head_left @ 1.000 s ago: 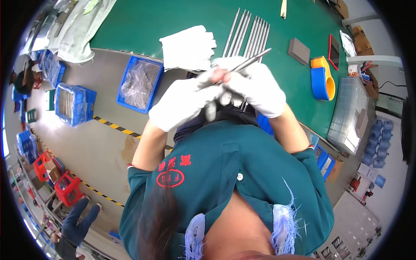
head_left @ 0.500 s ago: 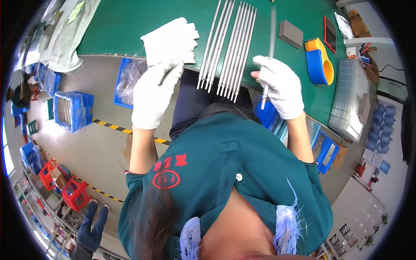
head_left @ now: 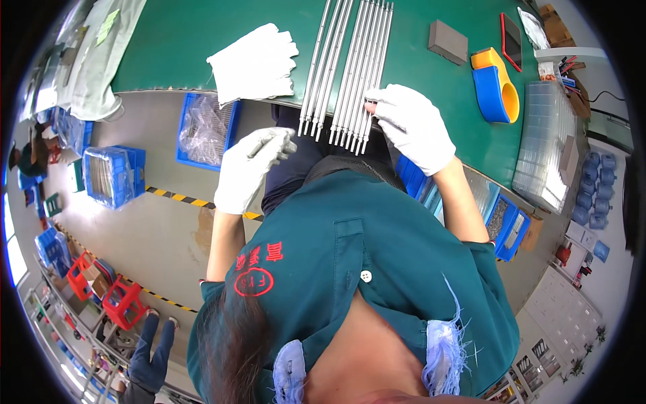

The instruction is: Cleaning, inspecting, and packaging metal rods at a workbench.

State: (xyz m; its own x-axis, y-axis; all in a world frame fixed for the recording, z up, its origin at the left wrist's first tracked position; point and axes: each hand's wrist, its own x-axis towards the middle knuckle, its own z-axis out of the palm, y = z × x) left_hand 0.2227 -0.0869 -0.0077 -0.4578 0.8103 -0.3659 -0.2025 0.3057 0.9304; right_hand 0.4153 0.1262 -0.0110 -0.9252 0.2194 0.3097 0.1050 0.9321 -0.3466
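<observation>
Your gloved right hand (head_left: 412, 128) is at the near end of the right-hand group of metal rods (head_left: 365, 71), over its outermost rod, with the fingers bent and held close together and a bare fingertip (head_left: 370, 108) showing at the rod's side; from this angle you cannot tell whether they are pinching it or only resting there. Your gloved left hand (head_left: 250, 172) hangs in front of the table edge, left of the rods and apart from them, its fingers loosely curled side by side with nothing seen in them. The rods lie side by side on the green table (head_left: 178, 44), with the left-hand group of metal rods (head_left: 326, 64) set off by a narrow strip of tabletop, and the near ends of both reach past the edge over your lap. A pile of white gloves (head_left: 254, 64) lies to their left; to their right are a grey block (head_left: 448, 42), a blue-and-yellow tape holder (head_left: 494, 87) and a red-edged flat device (head_left: 511, 42).
</observation>
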